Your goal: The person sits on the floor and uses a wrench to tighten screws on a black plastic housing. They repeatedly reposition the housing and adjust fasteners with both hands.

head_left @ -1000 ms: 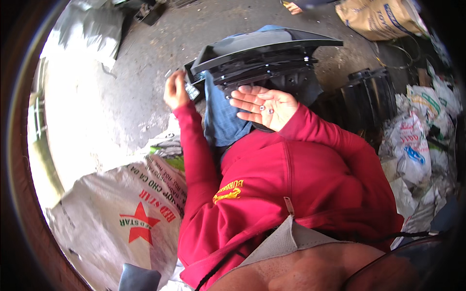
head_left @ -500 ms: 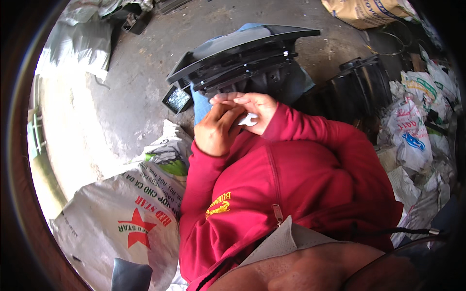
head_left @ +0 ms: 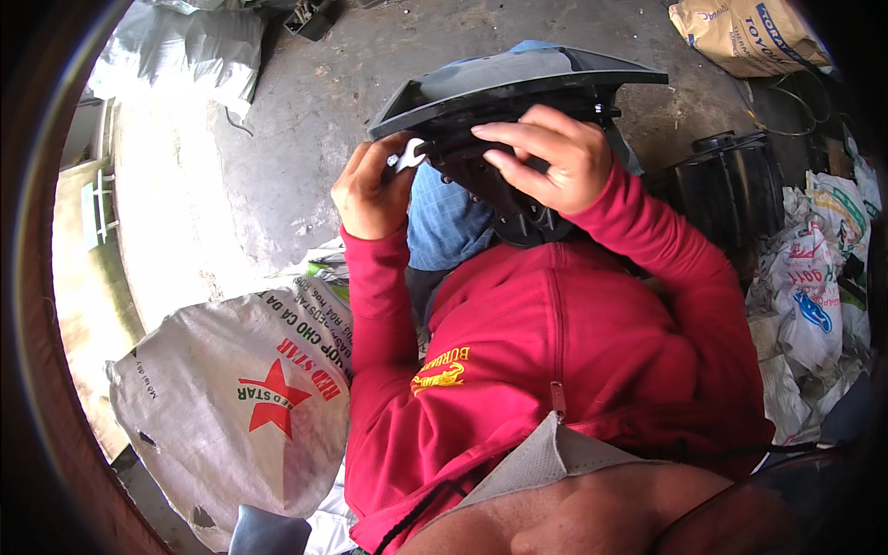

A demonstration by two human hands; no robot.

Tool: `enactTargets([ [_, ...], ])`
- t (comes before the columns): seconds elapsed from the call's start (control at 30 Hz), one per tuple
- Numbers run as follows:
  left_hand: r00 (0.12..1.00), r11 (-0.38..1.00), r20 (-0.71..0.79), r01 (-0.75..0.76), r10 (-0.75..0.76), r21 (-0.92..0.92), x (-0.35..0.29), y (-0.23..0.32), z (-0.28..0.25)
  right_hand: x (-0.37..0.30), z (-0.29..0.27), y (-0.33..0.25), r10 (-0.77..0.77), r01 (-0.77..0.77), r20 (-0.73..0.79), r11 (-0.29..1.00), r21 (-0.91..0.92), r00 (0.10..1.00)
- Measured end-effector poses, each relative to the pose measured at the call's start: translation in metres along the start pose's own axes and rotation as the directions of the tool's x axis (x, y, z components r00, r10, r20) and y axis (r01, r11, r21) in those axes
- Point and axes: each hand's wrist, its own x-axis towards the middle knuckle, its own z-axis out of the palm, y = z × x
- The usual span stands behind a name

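Observation:
A large black plastic housing with a wide flared rim lies over my lap, against my blue trousers. At its left end my left hand is closed round a small pale open-ended spanner, whose jaw sticks out beside the fingers and close to the housing's edge. The rest of the spanner is hidden by the hand. Over the right part of the housing, my right hand has its fingers spread and reaching left, nothing visible in them. Whether its fingertips touch the plastic, I cannot tell.
A white sack with a red star lies at my left. Another black ribbed plastic part stands at the right, beside piled white bags. A brown paper sack lies far right on the grey floor; silvery sheeting is far left.
My hands were together in front of the housing with the spanner between them. Now they are apart: the left at the housing's left end with the spanner, the right over its right part.

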Motion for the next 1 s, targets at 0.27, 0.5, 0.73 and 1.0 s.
enactTargets([
  [0.27,0.996,0.987,0.087,-0.003,-0.012,0.161,0.003,0.011,0.007,0.008,0.033,0.006,0.025,0.045,0.206,0.944,-0.328,0.978],
  [0.5,0.991,0.958,0.119,-0.088,0.057,0.273,-0.003,0.008,0.009,0.002,0.051,0.009,-0.003,0.095,0.232,0.917,-0.387,0.973],
  [0.73,0.999,0.982,0.004,0.045,-0.045,-0.183,-0.018,-0.009,0.021,-0.002,0.048,0.004,0.047,0.045,0.219,0.916,-0.398,0.975],
  [1.0,0.992,0.922,-0.073,0.071,-0.107,-0.381,-0.033,-0.034,0.040,0.003,0.049,-0.002,0.088,0.039,0.276,0.905,-0.424,0.957],
])
